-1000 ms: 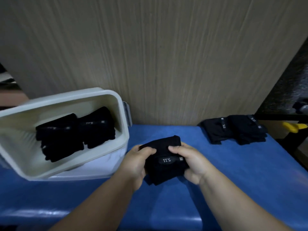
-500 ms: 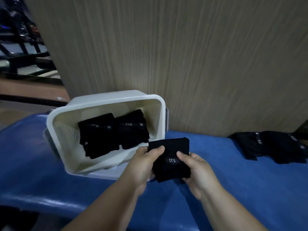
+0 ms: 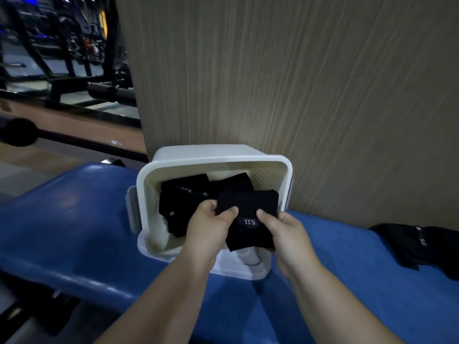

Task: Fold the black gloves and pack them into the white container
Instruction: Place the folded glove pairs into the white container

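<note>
Two hands pinch one folded glove (image 3: 250,209) between them. The left hand (image 3: 211,227) grips its left edge with the thumb on top, and the right hand (image 3: 285,234) grips its right edge in the same way. The glove shows a small 5.11 label and hangs over the near rim of the white container (image 3: 223,155), partly inside the opening. The container leans toward the person on the blue table (image 3: 74,232). Packed gloves (image 3: 183,202) fill its left side; the right side has some free room. Well apart to the right, loose gloves (image 3: 417,244) lie on the table. A wood-grain panel (image 3: 298,83) stands just behind the container.
</note>
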A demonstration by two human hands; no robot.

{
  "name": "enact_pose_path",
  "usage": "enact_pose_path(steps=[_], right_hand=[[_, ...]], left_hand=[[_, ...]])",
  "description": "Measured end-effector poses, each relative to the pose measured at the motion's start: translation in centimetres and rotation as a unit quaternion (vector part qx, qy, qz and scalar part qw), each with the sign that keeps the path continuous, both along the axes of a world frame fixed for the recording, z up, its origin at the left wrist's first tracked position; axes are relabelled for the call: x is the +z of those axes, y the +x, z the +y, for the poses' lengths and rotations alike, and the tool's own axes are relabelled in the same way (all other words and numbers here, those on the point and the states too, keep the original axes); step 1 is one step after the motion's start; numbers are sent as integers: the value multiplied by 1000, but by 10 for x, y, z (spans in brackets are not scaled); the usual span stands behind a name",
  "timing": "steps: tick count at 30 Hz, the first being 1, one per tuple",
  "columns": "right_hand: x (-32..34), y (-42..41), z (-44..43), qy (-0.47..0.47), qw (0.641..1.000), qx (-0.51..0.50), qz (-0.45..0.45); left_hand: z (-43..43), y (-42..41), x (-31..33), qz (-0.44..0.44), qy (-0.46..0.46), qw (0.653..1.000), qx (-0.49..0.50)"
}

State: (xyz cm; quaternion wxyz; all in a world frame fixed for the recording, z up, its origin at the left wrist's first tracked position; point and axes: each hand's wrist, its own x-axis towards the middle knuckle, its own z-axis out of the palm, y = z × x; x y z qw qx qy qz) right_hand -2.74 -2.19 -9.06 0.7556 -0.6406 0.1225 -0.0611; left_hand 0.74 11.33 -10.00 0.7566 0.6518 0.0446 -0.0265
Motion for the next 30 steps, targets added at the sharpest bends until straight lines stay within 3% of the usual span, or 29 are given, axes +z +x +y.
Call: enact_pose_path(steps=[10,12,16,19,26,30], right_hand=[[29,49,19,-58,997,-32,-26],[34,62,22,-73,996,-37,-21],[37,83,25,-100,994,-49,8],[31,97,25,-123,991,-50,34],[38,108,30,-169,980,-11,107],[40,116,29,-306,941,-12,144]], left_hand=[[31,13,21,-109,148,982,55],[37,13,24,-149,213,961,93],[42,18,16,-215,383,884,158],[42,21,9,-221,446,855,148],[40,25,0,-144,502,850,73],[41,24,0,-124,509,849,66]])
